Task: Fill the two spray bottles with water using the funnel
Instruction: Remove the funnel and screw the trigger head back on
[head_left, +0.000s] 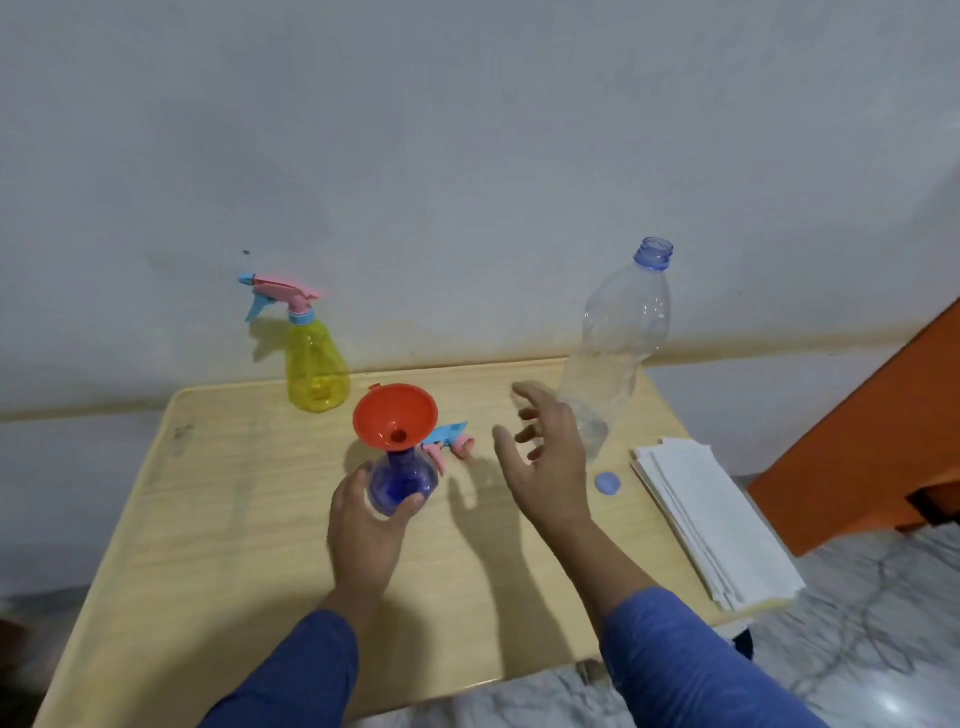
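Observation:
My left hand (363, 525) grips the base of a blue spray bottle (402, 480) standing on the wooden table (234, 519). An orange funnel (395, 418) sits in the bottle's neck. The bottle's pink and blue spray head (449, 441) lies on the table just behind it. A yellow spray bottle (316, 371) with its spray head on stands at the table's back edge. My right hand (545, 452) hovers open, fingers spread, just left of a tall clear plastic bottle (618, 343) with no cap. Its blue cap (608, 483) lies on the table beside my right hand.
A stack of white paper napkins (711, 519) lies at the table's right edge. An orange piece of furniture (872, 441) stands to the right. A pale wall is directly behind the table. Marble floor shows below.

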